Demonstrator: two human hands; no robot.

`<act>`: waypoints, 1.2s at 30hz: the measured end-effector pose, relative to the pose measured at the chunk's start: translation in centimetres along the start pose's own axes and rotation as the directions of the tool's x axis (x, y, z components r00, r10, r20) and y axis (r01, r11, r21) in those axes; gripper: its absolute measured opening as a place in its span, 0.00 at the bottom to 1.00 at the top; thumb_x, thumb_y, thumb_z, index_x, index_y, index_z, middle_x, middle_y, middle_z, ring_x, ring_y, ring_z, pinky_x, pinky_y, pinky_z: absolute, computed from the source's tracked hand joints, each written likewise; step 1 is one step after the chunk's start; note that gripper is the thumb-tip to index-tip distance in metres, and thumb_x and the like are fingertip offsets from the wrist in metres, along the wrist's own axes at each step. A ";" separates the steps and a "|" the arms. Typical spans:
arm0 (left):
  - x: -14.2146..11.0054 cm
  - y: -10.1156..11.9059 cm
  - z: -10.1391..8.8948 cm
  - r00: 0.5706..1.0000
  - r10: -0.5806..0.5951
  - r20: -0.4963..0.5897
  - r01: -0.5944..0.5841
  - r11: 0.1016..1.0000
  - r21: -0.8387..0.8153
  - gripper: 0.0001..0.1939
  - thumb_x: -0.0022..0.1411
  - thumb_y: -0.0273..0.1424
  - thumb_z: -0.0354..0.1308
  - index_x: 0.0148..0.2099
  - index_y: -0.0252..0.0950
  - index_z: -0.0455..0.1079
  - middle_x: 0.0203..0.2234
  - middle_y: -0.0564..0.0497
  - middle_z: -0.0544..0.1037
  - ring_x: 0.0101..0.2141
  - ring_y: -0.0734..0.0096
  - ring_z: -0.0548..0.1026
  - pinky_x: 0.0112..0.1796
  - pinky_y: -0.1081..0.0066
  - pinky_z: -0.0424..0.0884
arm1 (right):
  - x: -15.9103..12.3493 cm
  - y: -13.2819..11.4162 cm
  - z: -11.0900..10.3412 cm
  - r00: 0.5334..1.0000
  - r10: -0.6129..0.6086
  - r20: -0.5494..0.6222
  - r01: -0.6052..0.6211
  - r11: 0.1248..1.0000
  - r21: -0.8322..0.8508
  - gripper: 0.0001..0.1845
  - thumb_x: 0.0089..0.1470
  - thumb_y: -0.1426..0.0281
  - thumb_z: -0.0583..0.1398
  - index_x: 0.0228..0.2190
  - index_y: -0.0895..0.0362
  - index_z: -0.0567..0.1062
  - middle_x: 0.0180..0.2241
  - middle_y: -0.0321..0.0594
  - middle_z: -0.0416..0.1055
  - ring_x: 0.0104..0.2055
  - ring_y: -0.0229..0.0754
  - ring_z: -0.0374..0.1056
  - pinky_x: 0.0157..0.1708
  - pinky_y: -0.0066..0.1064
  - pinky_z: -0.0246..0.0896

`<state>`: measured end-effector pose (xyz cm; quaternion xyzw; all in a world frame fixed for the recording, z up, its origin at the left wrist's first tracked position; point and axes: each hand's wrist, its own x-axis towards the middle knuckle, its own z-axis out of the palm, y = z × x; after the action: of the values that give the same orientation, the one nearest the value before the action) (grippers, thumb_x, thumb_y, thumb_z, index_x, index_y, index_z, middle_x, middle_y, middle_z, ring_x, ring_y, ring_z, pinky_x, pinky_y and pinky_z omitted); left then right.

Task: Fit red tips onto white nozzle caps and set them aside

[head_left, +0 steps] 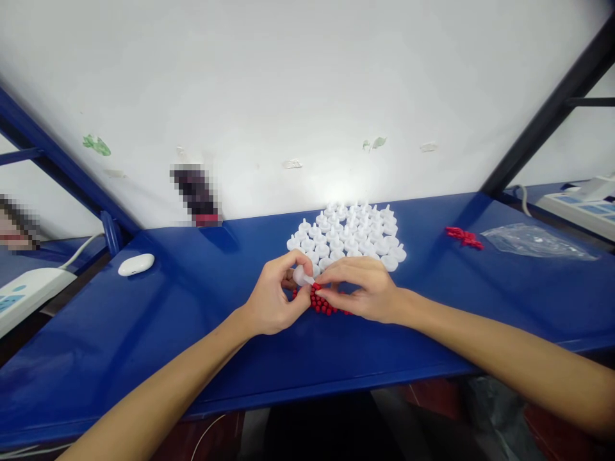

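Over the desk (202, 275), the left hand (278, 298) is pinching a white stemmed piece (301, 276) by its round base, probably its best hold, while the right hand (368, 291) is pinching a red cap (316, 286) at the stem's tip, both pieces likely light and stiff.

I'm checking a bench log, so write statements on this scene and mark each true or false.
1. The left hand holds a white plastic piece with a narrow stem. True.
2. The right hand pinches a small red cylindrical piece at that stem. True.
3. The other white pieces mostly point their stems down. False: the white pieces grouped on the glossy blue table mostly point them up.
4. All loose red pieces form one group. False: some small red pieces lie near the hands, and a second red pile lies further right.
5. A crumpled clear plastic bag lies right of that second pile. True.
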<state>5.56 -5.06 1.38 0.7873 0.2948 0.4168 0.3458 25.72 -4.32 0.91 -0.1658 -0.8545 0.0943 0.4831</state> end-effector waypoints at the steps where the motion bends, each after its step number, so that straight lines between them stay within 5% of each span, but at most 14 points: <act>1: 0.0 0.1 0.0 1.000 0.001 0.008 -0.001 1.000 -0.004 0.11 0.53 0.21 0.56 0.38 0.37 0.60 0.24 0.57 0.65 0.22 0.80 0.64 0.22 0.79 0.65 | 0.0 -0.1 0.0 1.000 0.023 0.000 -0.023 0.999 0.027 0.04 0.58 0.70 0.63 0.36 0.56 0.75 0.27 0.36 0.76 0.25 0.34 0.70 0.26 0.26 0.67; 7: -0.2 0.8 -0.1 0.981 0.189 0.036 -0.191 0.977 0.090 0.14 0.50 0.24 0.56 0.42 0.38 0.62 0.30 0.53 0.66 0.23 0.78 0.60 0.22 0.76 0.60 | 0.7 -0.9 -0.8 0.963 0.253 0.090 -0.262 0.958 0.114 0.17 0.54 0.64 0.64 0.44 0.54 0.68 0.37 0.39 0.71 0.37 0.40 0.68 0.38 0.33 0.67; 11: -0.2 0.9 0.1 0.926 0.376 0.039 -0.373 0.892 0.255 0.17 0.48 0.25 0.57 0.43 0.39 0.64 0.33 0.50 0.68 0.28 0.71 0.66 0.27 0.71 0.64 | 0.9 -0.9 -1.3 0.945 0.250 0.210 -0.284 0.947 0.152 0.23 0.54 0.58 0.63 0.47 0.55 0.66 0.39 0.40 0.70 0.38 0.41 0.65 0.39 0.34 0.64; 14: -0.2 0.9 0.2 0.901 0.429 0.060 -0.421 0.834 0.356 0.17 0.48 0.26 0.57 0.43 0.39 0.63 0.34 0.49 0.71 0.32 0.68 0.70 0.32 0.67 0.67 | 0.8 -0.7 -1.3 0.945 0.230 0.233 -0.254 0.964 0.078 0.18 0.54 0.56 0.62 0.40 0.55 0.68 0.35 0.38 0.69 0.35 0.40 0.64 0.37 0.34 0.60; 18: 0.0 1.1 0.2 0.901 0.408 0.150 -0.428 0.775 0.465 0.19 0.49 0.29 0.58 0.46 0.39 0.62 0.38 0.47 0.73 0.34 0.64 0.73 0.37 0.62 0.68 | 0.5 -0.3 -1.1 0.943 0.249 0.223 -0.245 0.969 -0.044 0.15 0.52 0.57 0.61 0.33 0.55 0.67 0.28 0.33 0.64 0.29 0.37 0.60 0.33 0.32 0.56; 24: -0.1 0.6 0.5 0.921 0.373 0.112 -0.386 0.836 0.390 0.24 0.57 0.31 0.58 0.55 0.40 0.56 0.39 0.50 0.72 0.21 0.80 0.66 0.26 0.73 0.68 | 0.1 0.1 -0.9 0.976 0.160 0.149 -0.141 0.982 -0.129 0.14 0.51 0.58 0.61 0.32 0.55 0.66 0.25 0.32 0.66 0.25 0.35 0.60 0.30 0.31 0.55; 28: 0.0 0.0 0.4 0.922 0.385 0.042 -0.358 0.807 0.470 0.34 0.55 0.39 0.62 0.60 0.41 0.53 0.44 0.46 0.69 0.30 0.72 0.71 0.26 0.72 0.69 | -0.2 0.2 -0.8 0.986 0.136 0.097 -0.122 0.983 -0.139 0.15 0.52 0.58 0.63 0.34 0.55 0.67 0.24 0.31 0.67 0.24 0.35 0.61 0.28 0.30 0.56; 32: 0.4 0.1 0.0 0.950 0.313 0.002 -0.253 0.766 0.591 0.35 0.51 0.52 0.63 0.54 0.37 0.61 0.45 0.43 0.68 0.33 0.68 0.72 0.27 0.70 0.70 | -0.2 0.2 -0.9 0.991 0.100 0.087 -0.088 0.987 -0.131 0.16 0.53 0.59 0.63 0.38 0.56 0.68 0.26 0.33 0.68 0.26 0.36 0.62 0.29 0.30 0.58; 36: 0.6 0.4 -0.3 0.934 0.349 0.075 -0.313 0.697 0.645 0.28 0.55 0.55 0.60 0.43 0.35 0.67 0.35 0.47 0.72 0.31 0.69 0.72 0.30 0.69 0.69 | -0.1 0.3 -1.0 0.987 0.092 0.134 -0.074 0.988 -0.138 0.17 0.53 0.56 0.61 0.35 0.57 0.68 0.26 0.35 0.67 0.26 0.37 0.60 0.28 0.31 0.57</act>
<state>5.61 -4.73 2.08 0.8862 0.2829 0.3651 -0.0359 26.72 -4.05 1.22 -0.2260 -0.8830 0.0686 0.4056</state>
